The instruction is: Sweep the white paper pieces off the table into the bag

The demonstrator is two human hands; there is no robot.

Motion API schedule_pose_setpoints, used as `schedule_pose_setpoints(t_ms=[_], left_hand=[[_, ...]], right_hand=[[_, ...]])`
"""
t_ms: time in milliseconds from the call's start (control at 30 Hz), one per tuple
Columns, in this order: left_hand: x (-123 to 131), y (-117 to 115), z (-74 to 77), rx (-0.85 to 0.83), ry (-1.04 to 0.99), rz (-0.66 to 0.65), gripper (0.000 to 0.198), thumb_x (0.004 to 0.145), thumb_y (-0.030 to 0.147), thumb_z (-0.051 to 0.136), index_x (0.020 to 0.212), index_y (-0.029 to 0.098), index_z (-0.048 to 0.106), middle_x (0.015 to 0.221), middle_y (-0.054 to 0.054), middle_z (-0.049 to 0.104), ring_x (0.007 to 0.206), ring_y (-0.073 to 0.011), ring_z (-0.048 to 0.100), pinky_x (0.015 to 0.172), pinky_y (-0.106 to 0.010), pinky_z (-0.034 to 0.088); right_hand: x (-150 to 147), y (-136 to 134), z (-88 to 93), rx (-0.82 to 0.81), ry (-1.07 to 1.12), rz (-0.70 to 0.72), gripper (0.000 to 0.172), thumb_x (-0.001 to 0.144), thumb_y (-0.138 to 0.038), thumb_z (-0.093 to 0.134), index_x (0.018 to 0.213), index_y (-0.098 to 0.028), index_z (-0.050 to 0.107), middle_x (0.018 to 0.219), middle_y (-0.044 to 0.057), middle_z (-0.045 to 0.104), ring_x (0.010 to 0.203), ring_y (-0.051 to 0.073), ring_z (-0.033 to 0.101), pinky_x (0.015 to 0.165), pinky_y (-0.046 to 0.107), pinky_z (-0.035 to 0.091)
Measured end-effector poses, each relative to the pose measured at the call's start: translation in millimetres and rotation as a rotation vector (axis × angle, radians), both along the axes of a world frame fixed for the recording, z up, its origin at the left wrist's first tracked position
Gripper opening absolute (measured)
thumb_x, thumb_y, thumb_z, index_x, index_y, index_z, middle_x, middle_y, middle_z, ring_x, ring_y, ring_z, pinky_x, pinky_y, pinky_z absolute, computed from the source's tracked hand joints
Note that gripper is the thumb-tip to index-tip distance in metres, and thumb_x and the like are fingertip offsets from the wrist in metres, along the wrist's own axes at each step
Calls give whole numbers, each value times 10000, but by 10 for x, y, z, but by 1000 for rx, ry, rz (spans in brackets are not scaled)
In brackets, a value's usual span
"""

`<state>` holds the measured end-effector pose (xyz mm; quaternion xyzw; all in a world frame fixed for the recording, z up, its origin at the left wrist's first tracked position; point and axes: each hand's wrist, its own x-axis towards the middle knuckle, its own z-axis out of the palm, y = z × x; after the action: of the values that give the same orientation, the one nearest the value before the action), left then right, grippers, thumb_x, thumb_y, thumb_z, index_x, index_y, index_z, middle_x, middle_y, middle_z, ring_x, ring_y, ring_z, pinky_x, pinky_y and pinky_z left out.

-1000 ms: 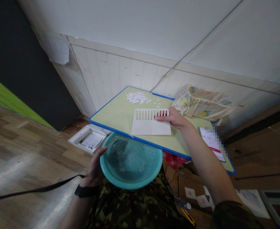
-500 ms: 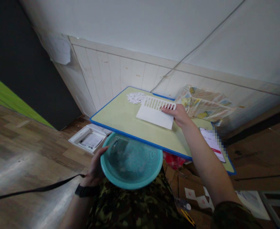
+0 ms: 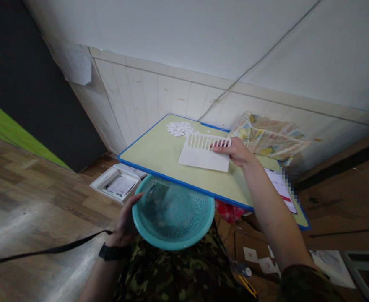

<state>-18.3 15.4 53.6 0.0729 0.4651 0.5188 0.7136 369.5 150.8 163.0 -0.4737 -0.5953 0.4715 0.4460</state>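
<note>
My left hand (image 3: 125,224) grips the rim of a teal mesh basket (image 3: 173,212) held in my lap, just under the near edge of a small green table with a blue rim (image 3: 149,155). My right hand (image 3: 235,152) pinches the right edge of a white slotted card (image 3: 203,153) that rests on the table. A heap of small white paper bits (image 3: 180,128) lies at the table's far edge, just beyond the card's slotted end.
A crumpled patterned cloth (image 3: 268,136) sits at the table's back right, and a printed sheet (image 3: 280,188) lies on its right end. An open white box (image 3: 117,183) rests on the wooden floor at left. Cardboard with stickers (image 3: 256,253) lies below the table.
My right hand slid the slotted card away from me towards the heap of paper bits, then drew it back slightly. The left hand and basket stayed still.
</note>
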Motion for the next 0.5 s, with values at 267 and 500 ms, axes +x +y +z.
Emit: schedule_pose_setpoints(t_ms=[267,500], left_hand=[[28,10,3,-6,-6,-33,338,887,222,730,1204,143,817,864,-138,873,809,-347,850,849,-458,697],[13,12,-18,-6,27,-8,197,883,232,741,1051,197,838,834,-106,870,795,-326,847,820,-423,701]], right_hand=[[4,-14,46,8,-214,24,473,511,-472,1053,833,-169,885,840,70,843,716,230,743,634,295,534],[-64,-99,95,-29,-216,158,421,560,-456,1038,838,-178,888,839,75,842,692,215,731,632,295,545]])
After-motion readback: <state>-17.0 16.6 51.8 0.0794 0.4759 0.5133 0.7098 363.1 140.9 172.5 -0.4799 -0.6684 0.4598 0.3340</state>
